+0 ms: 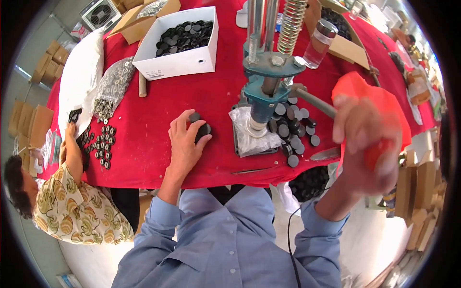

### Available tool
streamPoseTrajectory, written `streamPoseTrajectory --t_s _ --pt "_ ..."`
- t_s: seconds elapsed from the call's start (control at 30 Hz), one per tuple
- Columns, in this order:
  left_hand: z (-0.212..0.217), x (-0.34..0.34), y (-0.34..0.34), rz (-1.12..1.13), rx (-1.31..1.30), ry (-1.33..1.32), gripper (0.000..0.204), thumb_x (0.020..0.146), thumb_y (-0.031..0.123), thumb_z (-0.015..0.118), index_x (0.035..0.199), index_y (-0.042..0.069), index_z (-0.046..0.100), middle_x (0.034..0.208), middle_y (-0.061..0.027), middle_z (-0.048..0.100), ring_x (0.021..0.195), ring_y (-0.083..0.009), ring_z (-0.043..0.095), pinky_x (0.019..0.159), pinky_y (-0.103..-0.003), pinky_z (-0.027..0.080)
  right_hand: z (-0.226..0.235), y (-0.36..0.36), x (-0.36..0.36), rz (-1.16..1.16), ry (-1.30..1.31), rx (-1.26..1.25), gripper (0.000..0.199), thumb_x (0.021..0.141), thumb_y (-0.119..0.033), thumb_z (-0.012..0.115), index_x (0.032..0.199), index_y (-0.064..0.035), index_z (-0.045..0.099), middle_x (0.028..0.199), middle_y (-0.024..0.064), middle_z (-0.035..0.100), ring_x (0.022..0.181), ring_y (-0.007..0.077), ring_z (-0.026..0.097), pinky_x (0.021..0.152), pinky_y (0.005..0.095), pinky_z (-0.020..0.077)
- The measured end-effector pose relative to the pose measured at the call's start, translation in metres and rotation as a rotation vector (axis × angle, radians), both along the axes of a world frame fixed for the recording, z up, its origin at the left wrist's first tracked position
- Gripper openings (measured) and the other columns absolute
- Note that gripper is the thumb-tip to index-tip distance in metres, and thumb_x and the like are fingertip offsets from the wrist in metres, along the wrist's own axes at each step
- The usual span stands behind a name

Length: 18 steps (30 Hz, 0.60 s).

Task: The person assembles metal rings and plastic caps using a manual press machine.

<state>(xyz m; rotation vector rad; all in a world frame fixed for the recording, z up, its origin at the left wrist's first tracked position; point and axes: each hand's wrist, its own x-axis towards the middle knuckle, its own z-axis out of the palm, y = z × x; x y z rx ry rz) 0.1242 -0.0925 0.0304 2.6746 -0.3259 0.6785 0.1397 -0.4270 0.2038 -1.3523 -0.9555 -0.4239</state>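
My left hand (181, 144) rests on the red cloth left of the press, thumb and fingers curled around small round black discs (204, 130). My right hand (367, 137), blurred by motion, is wrapped around the end of the press lever (314, 102), where a red knob (378, 152) shows between the fingers. The green hand press (261, 93) has a steel column and a coil spring. Under its ram, a clear plastic sheet (245, 137) covers the base. Loose black and grey discs (288, 127) lie heaped against the press's right side.
A white box (180, 69) of black discs stands behind. At left are a bag of metal rings (113, 89), rows of ringed discs (103, 146) and a co-worker in a patterned shirt (79, 206). A glass jar (319, 45) and orange cloth (355, 84) are at right.
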Motion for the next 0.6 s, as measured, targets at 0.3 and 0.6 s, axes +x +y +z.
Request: streamPoseTrajectory --t_s 0.3,0.6 --pt "0.024 0.012 -0.076 -0.167 -0.558 0.197 0.039 0.078 0.007 0.085 0.114 0.001 0.071 0.094 -0.0091 0.060 0.075 -0.0185 0.060 0.065 -0.031 0.051 0.051 0.012 0.058 0.171 0.069 -0.046 0.037 0.105 -0.034 0.034 0.091 -0.0048 0.051 0.072 0.0026 0.042 0.068 0.0167 0.043 0.073 0.0340 0.0352" --pt "0.024 0.029 -0.111 -0.133 -0.657 0.176 0.033 0.072 0.012 0.092 0.092 0.001 0.069 0.075 0.0002 0.049 0.062 -0.0094 0.045 0.054 -0.028 0.037 0.052 0.014 0.062 0.175 0.049 -0.066 0.038 0.106 -0.034 0.032 0.092 -0.0042 0.052 0.072 0.0025 0.043 0.066 0.0160 0.042 0.075 0.0354 0.0365"
